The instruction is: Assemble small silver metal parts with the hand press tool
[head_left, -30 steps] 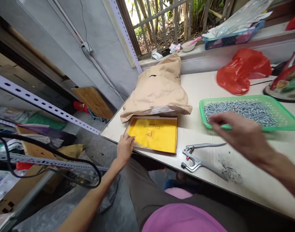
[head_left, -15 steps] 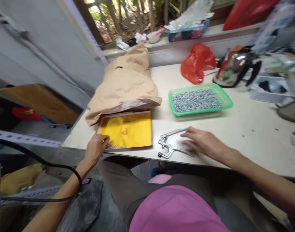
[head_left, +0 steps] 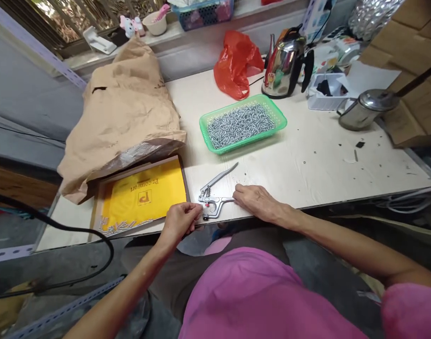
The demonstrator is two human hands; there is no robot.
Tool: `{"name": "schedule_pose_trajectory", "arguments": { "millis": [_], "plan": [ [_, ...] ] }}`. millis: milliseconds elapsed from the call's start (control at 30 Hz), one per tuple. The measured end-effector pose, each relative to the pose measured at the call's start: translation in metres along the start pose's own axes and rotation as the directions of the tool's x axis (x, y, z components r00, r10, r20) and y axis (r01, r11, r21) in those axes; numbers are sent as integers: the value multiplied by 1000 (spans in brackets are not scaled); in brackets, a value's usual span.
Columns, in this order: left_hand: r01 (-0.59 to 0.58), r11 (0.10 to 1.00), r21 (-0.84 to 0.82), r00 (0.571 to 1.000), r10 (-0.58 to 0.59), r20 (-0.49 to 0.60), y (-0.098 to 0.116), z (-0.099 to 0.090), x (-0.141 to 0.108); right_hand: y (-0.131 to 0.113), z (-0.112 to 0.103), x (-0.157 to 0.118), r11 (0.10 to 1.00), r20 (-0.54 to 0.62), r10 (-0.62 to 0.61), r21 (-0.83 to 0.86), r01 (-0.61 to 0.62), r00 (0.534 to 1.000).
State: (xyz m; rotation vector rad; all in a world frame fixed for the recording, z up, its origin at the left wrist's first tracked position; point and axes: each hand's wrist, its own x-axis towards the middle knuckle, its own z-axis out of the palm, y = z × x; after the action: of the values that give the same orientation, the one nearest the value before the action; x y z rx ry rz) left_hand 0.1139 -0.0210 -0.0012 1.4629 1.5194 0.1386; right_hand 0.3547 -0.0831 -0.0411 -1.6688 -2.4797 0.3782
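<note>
Snap-fastener pliers (head_left: 220, 202) lie at the table's front edge, their handles spread wide and their jaws toward my left hand. My right hand (head_left: 259, 202) is closed round the end of the lower handle. The upper handle stands free of the fingers. Thumb and forefinger of my left hand (head_left: 182, 219) pinch together right beside the jaws; whatever they hold is too small to make out. Left of that hand sits a shallow cardboard tray (head_left: 183, 176) lined with a yellow sheet (head_left: 152, 188). Several small silvery metal pieces (head_left: 118, 227) lie along its front side.
A green basket (head_left: 215, 149) full of small metal pieces stands beyond the pliers. A large brown paper bag (head_left: 127, 103) overlaps the tray's back. Farther back are a red plastic bag (head_left: 233, 66), a kettle (head_left: 284, 66), a white box (head_left: 324, 99) and a lidded metal pot (head_left: 365, 108).
My left hand has moved from the tray's front corner to the pliers' jaws. My right hand has closed on the lower handle. The view has shifted to the right.
</note>
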Motion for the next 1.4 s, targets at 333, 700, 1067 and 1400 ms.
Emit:
{"name": "schedule_pose_trajectory", "arguments": {
  "millis": [333,700,1067,1400],
  "plan": [
    [96,987,-130,995,-91,43,1,15,1,1,0,-1,1000,-33,-10,0,10,999],
    [185,982,-46,948,-166,271,4,5,13,5,-14,0,998,17,-26,62,25,1000],
    [189,981,-53,952,-169,255,1,7,12,31,-25,43,993,26,-114,-42,115,993],
    [-268,810,522,939,341,-46,9,20,-11,13,-33,35,999,81,-25,-40,28,996]
  ]
}}
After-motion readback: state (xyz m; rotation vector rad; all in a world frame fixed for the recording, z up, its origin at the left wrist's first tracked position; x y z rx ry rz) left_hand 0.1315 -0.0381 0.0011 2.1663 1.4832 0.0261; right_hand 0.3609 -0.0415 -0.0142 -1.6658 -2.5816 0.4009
